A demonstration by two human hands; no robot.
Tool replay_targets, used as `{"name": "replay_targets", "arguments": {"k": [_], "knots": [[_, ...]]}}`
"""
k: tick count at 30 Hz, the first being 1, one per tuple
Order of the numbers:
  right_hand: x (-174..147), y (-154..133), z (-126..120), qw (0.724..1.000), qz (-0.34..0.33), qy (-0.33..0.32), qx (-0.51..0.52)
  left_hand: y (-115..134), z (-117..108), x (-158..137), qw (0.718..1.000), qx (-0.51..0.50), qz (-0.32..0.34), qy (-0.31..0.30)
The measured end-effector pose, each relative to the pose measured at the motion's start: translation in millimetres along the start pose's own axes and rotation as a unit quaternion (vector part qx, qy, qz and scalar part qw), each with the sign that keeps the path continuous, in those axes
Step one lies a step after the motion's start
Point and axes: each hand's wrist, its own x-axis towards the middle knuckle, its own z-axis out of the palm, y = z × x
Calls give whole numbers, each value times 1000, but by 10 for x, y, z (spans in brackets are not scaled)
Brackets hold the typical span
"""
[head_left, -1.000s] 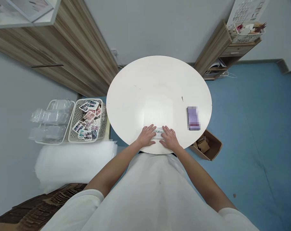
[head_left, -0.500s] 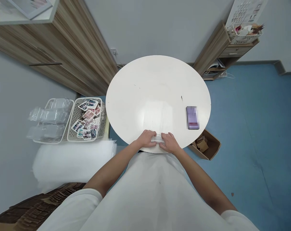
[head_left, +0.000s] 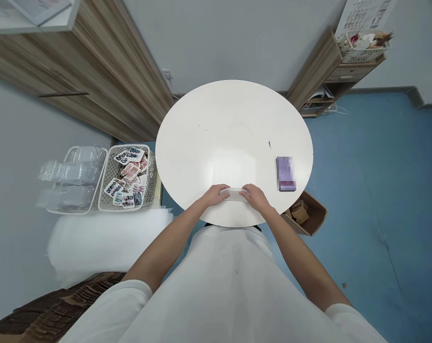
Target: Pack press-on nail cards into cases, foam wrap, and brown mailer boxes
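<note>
Near the front edge of the white oval table (head_left: 233, 114), both my hands hold a translucent white packet (head_left: 233, 194), narrow and wide from side to side. My left hand (head_left: 216, 195) is closed on its left end and my right hand (head_left: 254, 196) on its right end. Fingers cover both ends, and I cannot tell what, if anything, is inside it. To the right on the tabletop lies a purple rectangular stack (head_left: 286, 173), blurred in the picture.
At left stand a basket (head_left: 149, 183) of printed nail-set cards and a basket (head_left: 100, 183) of clear plastic packs. White foam sheets (head_left: 108, 240) are piled below them. An open cardboard box (head_left: 317, 216) sits on the floor at right. Cabinets (head_left: 130, 85) flank the wall.
Both hands have moved a little away from my body across the table with the packet. They are slightly farther apart, and more of the packet shows between them.
</note>
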Motion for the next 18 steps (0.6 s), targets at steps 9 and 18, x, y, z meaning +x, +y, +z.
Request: {"name": "replay_targets", "arguments": {"k": [9,18], "knots": [[151,107,60,991,67,-16,118,-231,-2,135,994,-10,-106,21],[256,165,149,989,71,14,127,-267,-54,62,983,24,-174,50]]}}
